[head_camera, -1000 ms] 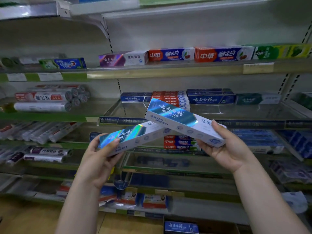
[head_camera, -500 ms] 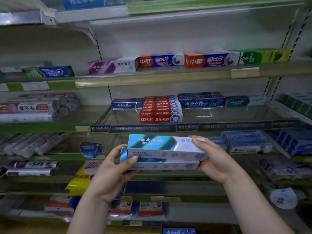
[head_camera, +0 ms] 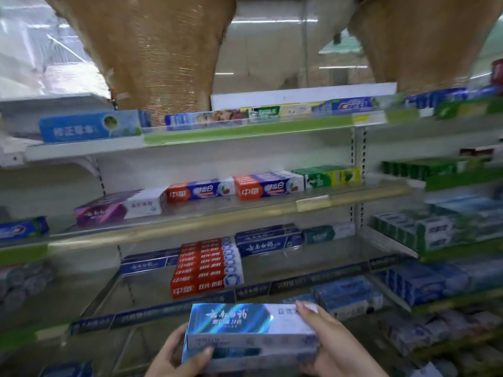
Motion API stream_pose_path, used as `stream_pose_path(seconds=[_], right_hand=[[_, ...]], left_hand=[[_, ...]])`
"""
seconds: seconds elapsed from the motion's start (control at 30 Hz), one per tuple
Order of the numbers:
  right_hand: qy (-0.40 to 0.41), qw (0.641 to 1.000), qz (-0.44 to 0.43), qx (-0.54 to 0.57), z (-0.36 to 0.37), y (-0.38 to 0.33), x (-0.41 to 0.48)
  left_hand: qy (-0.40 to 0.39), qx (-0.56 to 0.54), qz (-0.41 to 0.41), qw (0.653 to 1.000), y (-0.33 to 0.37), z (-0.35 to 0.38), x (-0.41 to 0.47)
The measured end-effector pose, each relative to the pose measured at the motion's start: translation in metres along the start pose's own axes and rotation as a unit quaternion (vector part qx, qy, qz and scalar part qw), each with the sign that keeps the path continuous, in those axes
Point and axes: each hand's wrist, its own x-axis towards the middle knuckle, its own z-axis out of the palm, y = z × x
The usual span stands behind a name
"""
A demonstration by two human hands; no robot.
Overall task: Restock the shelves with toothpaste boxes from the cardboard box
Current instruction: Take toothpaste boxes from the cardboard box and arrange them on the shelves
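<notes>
Two shiny blue-and-white toothpaste boxes [head_camera: 245, 330] lie stacked one on the other, low in the middle of the view. My left hand [head_camera: 174, 355] grips their left end, thumb on the front face. My right hand [head_camera: 329, 341] grips the right end, fingers curled over the top. The stack is level and sits in front of the shelf [head_camera: 299, 284] that carries the red boxes [head_camera: 201, 268] and dark blue boxes [head_camera: 266, 243]. The cardboard box is out of view.
One shelf up [head_camera: 245, 213] stand a purple-and-white box [head_camera: 119, 208], red-and-blue boxes [head_camera: 231, 189] and a green box [head_camera: 326, 176], with bare shelf in front. More toothpaste fills the side shelves [head_camera: 435, 235]. A straw hat brim [head_camera: 152, 50] covers the top.
The view has tilted upward, so the shelves sit lower in frame and the hat brim shows. The two boxes, crossed a second ago, are stacked flush and held lower in the frame.
</notes>
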Motion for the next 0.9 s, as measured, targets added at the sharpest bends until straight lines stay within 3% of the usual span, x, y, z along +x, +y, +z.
stream_pose_path(seconds=[0.2, 0.47, 0.73, 0.9], right_hand=[[0.009, 0.998, -0.061, 0.027, -0.016, -0.012, -0.019], [0.009, 0.998, -0.055, 0.013, -0.03, -0.019, -0.038], [-0.012, 0.998, -0.062, 0.007, -0.026, -0.016, -0.04], [-0.019, 0.999, -0.05, 0.008, -0.02, -0.014, -0.039]], left_hand=[[-0.084, -0.045, -0.01, 0.995, 0.021, 0.023, 0.009], [-0.024, -0.077, -0.062, 0.995, 0.023, 0.041, 0.014], [-0.054, -0.117, -0.073, 0.989, 0.016, 0.033, 0.01], [-0.034, -0.112, -0.075, 0.99, 0.016, 0.029, 0.006]])
